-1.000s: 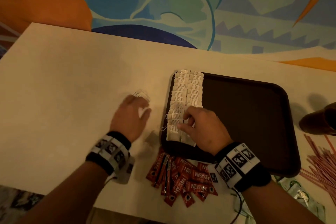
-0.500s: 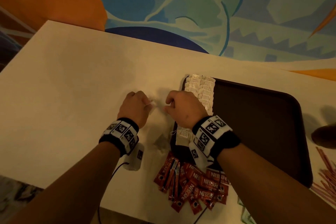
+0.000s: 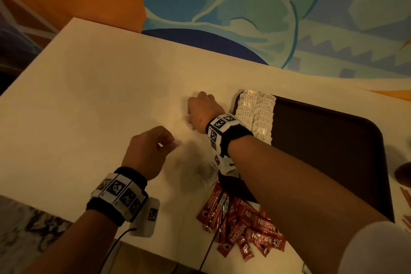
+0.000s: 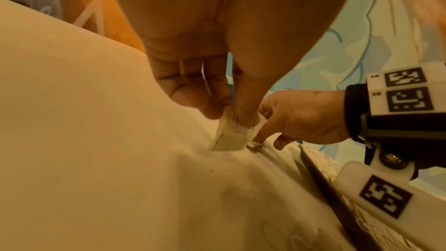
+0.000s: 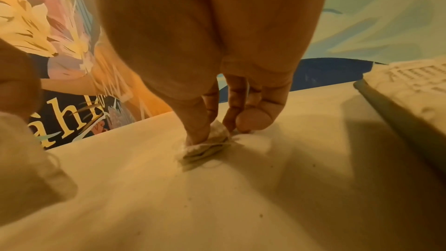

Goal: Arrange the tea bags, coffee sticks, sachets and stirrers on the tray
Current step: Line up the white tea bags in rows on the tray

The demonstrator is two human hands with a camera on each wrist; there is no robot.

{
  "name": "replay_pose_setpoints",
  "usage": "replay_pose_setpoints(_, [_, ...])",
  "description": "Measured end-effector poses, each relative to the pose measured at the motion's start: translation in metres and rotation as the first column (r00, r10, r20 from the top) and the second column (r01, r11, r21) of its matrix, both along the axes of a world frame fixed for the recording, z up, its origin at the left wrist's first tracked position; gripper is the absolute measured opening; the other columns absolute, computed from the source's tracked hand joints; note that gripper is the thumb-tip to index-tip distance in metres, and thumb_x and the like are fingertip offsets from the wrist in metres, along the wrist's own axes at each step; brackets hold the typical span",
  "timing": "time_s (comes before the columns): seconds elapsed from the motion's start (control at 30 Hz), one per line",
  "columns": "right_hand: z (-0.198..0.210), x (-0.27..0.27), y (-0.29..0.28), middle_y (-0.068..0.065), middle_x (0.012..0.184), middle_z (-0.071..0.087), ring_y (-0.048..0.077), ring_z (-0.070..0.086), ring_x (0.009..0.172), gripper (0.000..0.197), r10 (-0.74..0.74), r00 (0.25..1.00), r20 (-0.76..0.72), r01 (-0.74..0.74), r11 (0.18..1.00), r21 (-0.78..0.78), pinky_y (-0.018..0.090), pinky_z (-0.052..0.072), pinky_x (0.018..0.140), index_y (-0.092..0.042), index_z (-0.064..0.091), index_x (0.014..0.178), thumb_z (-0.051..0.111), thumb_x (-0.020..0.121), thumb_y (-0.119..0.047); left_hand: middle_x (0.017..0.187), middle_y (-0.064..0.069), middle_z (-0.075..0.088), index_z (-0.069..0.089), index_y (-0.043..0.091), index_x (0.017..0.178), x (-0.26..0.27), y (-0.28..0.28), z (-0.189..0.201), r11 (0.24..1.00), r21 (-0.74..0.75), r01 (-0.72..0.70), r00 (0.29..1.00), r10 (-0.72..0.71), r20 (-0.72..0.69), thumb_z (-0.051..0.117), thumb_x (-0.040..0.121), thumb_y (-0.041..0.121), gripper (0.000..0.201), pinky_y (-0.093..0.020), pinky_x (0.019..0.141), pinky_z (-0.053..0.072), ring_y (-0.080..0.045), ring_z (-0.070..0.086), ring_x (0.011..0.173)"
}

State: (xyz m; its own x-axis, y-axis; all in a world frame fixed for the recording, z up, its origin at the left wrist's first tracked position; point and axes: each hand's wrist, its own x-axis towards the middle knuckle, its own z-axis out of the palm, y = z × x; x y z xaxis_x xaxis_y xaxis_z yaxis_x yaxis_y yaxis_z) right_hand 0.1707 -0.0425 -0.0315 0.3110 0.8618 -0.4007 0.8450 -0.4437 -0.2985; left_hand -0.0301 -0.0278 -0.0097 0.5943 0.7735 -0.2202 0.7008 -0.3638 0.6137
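Note:
My left hand [image 3: 153, 149] pinches a white tea bag [image 4: 229, 135] between thumb and fingers, just above the table left of the tray. My right hand [image 3: 203, 111] reaches across to the table left of the tray and pinches another tea bag [image 5: 207, 146] that lies on the tabletop. On the left side of the dark brown tray [image 3: 333, 140], two overlapping rows of white tea bags [image 3: 255, 113] are laid out. Red Nescafe coffee sticks [image 3: 242, 222] lie in a loose pile on the table before the tray's near left corner.
The cream table [image 3: 100, 107] stretches bare to the left and back. Pink stirrers [image 3: 405, 198] show at the far right edge, beside a dark round object [image 3: 403, 173]. A painted wall rises behind the table. The table's near edge runs close under my left wrist.
My right hand left the tea bag rows on the tray and crossed left to the table, where it now pinches a tea bag. My left hand drew back toward me holding its tea bag.

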Motion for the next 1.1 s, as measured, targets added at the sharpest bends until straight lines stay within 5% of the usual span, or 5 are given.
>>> replay_pose_setpoints(0.2, [0.031, 0.001, -0.034, 0.006, 0.111, 0.069, 0.023, 0.064, 0.100, 0.014, -0.058, 0.972, -0.229, 0.086, 0.990, 0.115, 0.037, 0.055, 0.087, -0.014, 0.067, 0.106, 0.068, 0.096, -0.023, 0.083, 0.013, 0.070, 0.068, 0.025, 0.086, 0.011, -0.011, 0.014, 0.993, -0.043, 0.108, 0.992, -0.105, 0.069, 0.072, 0.090, 0.036, 0.012, -0.016, 0.062, 0.039, -0.003, 0.062, 0.077])
replay_pose_setpoints(0.47, [0.076, 0.018, -0.186, -0.017, 0.085, 0.068, -0.004, 0.063, 0.078, 0.012, -0.275, 0.886, -0.374, 0.356, 0.920, 0.167, 0.009, 0.046, 0.067, -0.031, 0.070, 0.088, 0.080, 0.088, -0.024, 0.087, 0.014, 0.073, 0.071, 0.034, 0.091, 0.033, -0.060, 0.028, 0.901, -0.216, 0.377, 0.926, -0.358, 0.122, 0.077, 0.088, 0.030, 0.008, -0.024, 0.071, 0.056, 0.000, 0.068, 0.078])
replay_pose_setpoints(0.63, [0.050, 0.012, -0.241, -0.013, 0.085, 0.071, 0.000, 0.066, 0.079, 0.010, -0.326, 0.874, -0.360, 0.341, 0.940, -0.021, 0.021, 0.056, 0.070, -0.033, 0.072, 0.087, 0.081, 0.087, -0.028, 0.095, 0.012, 0.069, 0.072, 0.031, 0.097, 0.058, -0.087, 0.005, 0.823, -0.286, 0.491, 0.859, -0.512, 0.003, 0.075, 0.091, 0.030, 0.007, -0.012, 0.065, 0.046, 0.000, 0.062, 0.079])
replay_pose_setpoints(0.83, [0.016, 0.004, -0.245, -0.012, 0.083, 0.068, 0.004, 0.065, 0.076, 0.013, -0.438, 0.829, -0.349, 0.487, 0.872, 0.061, 0.025, 0.058, 0.070, -0.032, 0.070, 0.084, 0.079, 0.088, -0.025, 0.085, 0.015, 0.066, 0.073, 0.023, 0.097, 0.076, -0.094, -0.016, 0.855, -0.222, 0.469, 0.876, -0.482, -0.006, 0.074, 0.091, 0.018, 0.009, -0.003, 0.060, 0.037, 0.009, 0.057, 0.074])
replay_pose_setpoints(1.1, [0.008, -0.008, -0.249, -0.010, 0.102, 0.056, 0.009, 0.057, 0.092, 0.017, -0.490, 0.840, -0.235, 0.534, 0.825, 0.187, 0.036, 0.057, 0.078, -0.030, 0.064, 0.096, 0.078, 0.088, -0.033, 0.103, 0.009, 0.058, 0.071, 0.027, 0.099, 0.081, -0.096, -0.024, 0.878, -0.036, 0.477, 0.879, -0.476, 0.027, 0.073, 0.090, 0.019, 0.013, -0.031, 0.084, 0.051, -0.010, 0.057, 0.095])
